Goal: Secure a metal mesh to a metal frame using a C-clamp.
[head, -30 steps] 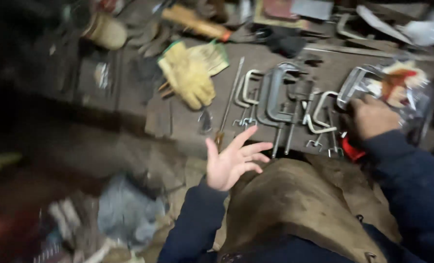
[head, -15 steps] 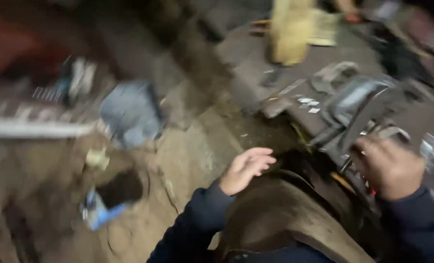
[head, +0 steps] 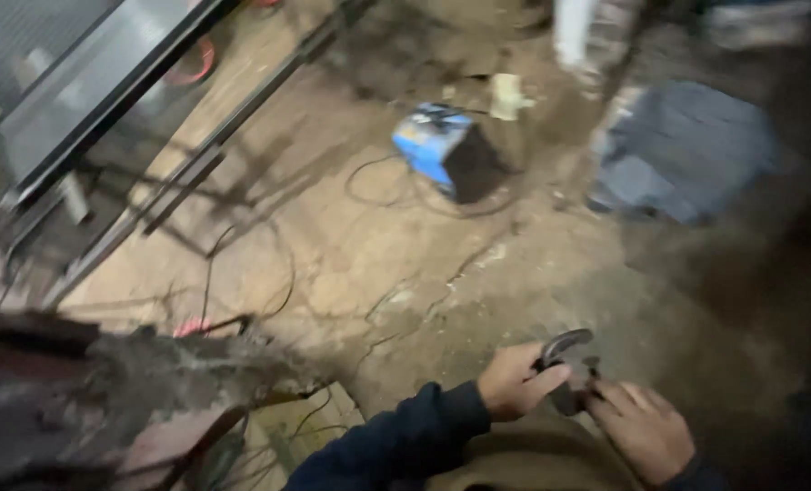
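Note:
Both my hands are low in the head view, in front of my brown apron. My left hand point(head: 513, 380) grips a small grey metal clamp point(head: 565, 347) by its curved frame. My right hand point(head: 642, 427) touches the lower part of the same clamp from the right, with fingers curled around it. My dark blue sleeve runs down to the left of the hands. The clamp's lower end is hidden between my fingers.
A cracked dirt floor spreads ahead. A blue box-shaped machine point(head: 446, 156) with a black cable lies on it. Grey cloth point(head: 687, 150) is heaped at the right. Long metal bars and a frame point(head: 124, 100) cross the upper left. A rusty metal bulk point(head: 105, 400) fills the lower left.
My view swung left from the cluttered workbench to the floor. My left hand, open before, has closed on a clamp, and my right hand has come over to it.

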